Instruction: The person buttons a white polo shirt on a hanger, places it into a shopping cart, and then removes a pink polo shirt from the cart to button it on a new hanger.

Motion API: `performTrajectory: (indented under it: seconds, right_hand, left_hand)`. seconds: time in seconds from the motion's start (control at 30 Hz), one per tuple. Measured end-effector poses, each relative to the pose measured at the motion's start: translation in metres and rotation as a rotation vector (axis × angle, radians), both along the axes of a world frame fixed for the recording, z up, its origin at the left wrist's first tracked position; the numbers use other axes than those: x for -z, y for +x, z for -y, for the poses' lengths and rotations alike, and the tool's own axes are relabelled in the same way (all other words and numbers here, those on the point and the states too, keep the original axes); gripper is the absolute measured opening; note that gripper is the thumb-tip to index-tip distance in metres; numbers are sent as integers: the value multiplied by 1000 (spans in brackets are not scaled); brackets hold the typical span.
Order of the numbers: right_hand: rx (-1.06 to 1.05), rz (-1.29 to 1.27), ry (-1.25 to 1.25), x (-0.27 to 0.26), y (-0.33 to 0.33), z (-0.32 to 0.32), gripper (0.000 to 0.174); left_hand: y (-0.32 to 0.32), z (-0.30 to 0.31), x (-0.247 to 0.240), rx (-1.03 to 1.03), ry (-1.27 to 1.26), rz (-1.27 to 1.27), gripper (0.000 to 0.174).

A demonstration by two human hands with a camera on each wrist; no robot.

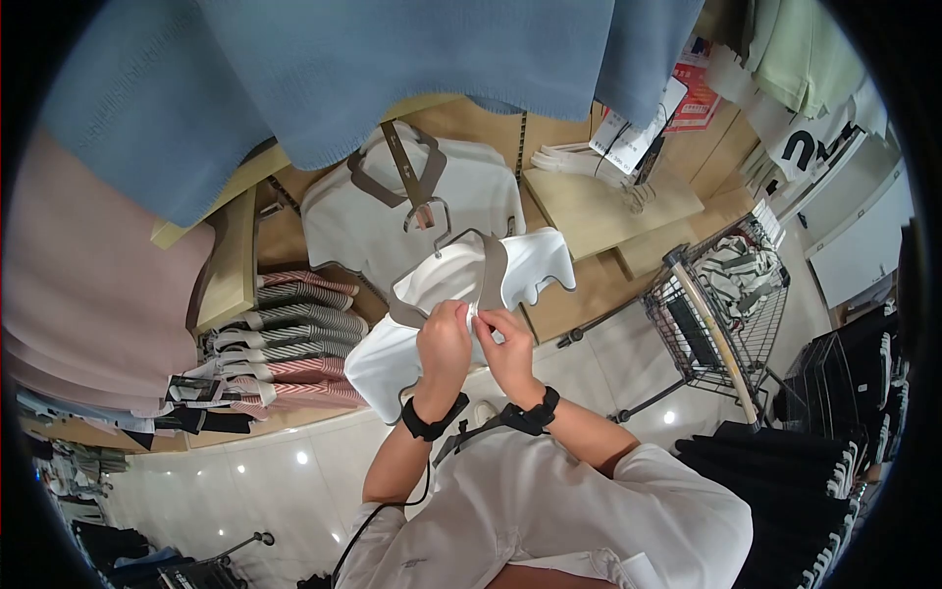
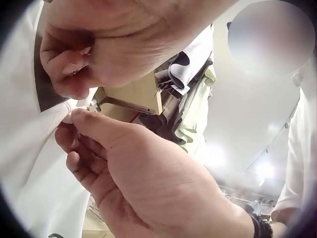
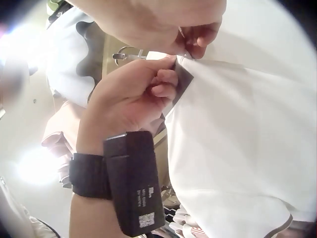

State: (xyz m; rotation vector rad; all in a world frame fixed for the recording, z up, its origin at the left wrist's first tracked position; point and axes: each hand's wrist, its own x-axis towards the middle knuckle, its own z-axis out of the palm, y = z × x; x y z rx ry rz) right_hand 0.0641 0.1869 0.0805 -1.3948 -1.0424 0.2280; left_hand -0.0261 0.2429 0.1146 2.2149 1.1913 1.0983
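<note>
A white garment (image 1: 388, 358) hangs on a grey-brown hanger (image 1: 493, 275) in front of the person. At its neckline, the left hand (image 1: 444, 344) and right hand (image 1: 507, 351) meet and pinch the white fabric, nearly touching. In the left wrist view the left hand (image 2: 124, 44) is above, its fingers curled at the fabric edge; below, the right hand (image 2: 153, 173) holds a small white bit between thumb and finger. From the right wrist view, the left hand (image 3: 131, 94) grips the edge beside the right hand (image 3: 163, 20). What exactly the fingertips hold is partly hidden.
Behind hangs another light garment (image 1: 343, 221) on a hanger. Blue clothes (image 1: 412, 59) hang overhead, striped clothes (image 1: 294, 334) at left. A wooden shelf (image 1: 608, 201) is at right, with a shopping cart (image 1: 702, 344) holding striped cloth beyond. Black garments (image 1: 775, 491) hang at lower right.
</note>
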Motion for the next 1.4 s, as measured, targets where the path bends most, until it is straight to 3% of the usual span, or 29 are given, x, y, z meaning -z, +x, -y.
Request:
performTrajectory:
  seconds: [0.2, 0.37, 0.6, 0.9, 1.13, 1.3, 1.37, 1.4]
  right_hand:
    - [-10, -17, 8, -9, -7, 8, 16]
    - [-45, 36, -44, -3, -18, 13, 36]
    - [-136, 43, -20, 2, -23, 15, 44]
    - [-137, 221, -91, 6, -20, 18, 54]
    - [-207, 219, -160, 7, -12, 18, 55]
    - [-276, 233, -202, 9, 6, 21, 45]
    - [-334, 65, -417, 2, 28, 22, 37]
    - [-235, 142, -375, 0, 45, 21, 36]
  left_hand:
    - [3, 4, -4, -4, 30, 12, 14]
    - [6, 13, -10, -55, 9, 64, 12]
    - [4, 16, -13, -73, -40, 25, 11]
    - [3, 9, -4, -68, -133, 8, 9]
    - [2, 11, 9, -51, -160, -24, 6]
    - [-13, 3, 14, 34, -93, 48, 4]
    - [-21, 2, 9, 36, -71, -12, 3]
    - [-24, 4, 9, 43, -52, -79, 4]
